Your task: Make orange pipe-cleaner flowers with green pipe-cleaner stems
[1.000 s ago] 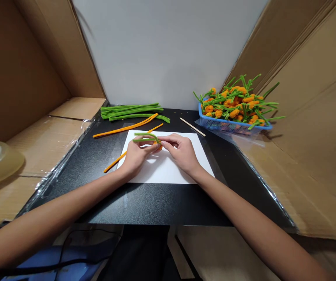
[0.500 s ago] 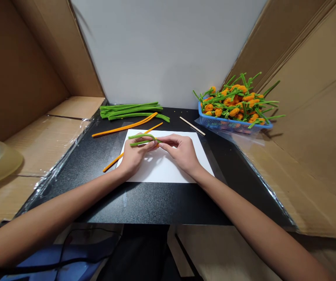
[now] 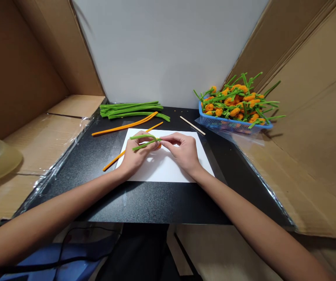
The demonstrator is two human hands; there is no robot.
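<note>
Above a white sheet of paper, both my hands meet at a small orange and green pipe cleaner piece. My left hand is closed on it, and its two green pipe cleaner ends stick out to the left over the fingers. A bit of orange shows under the left fingertips. My right hand pinches the green part at the right end between thumb and forefinger. How the piece is twisted there is mostly hidden by the fingertips.
Green pipe cleaners lie at the back left, with folded orange pipe cleaners before them. A wooden stick lies behind the paper. A blue basket holds orange-green pieces. A tape roll rests on cardboard at left.
The two green ends have spread apart, the lower one tilting down. My right fingertips have shifted slightly up onto the green part. The hands stay over the paper.
</note>
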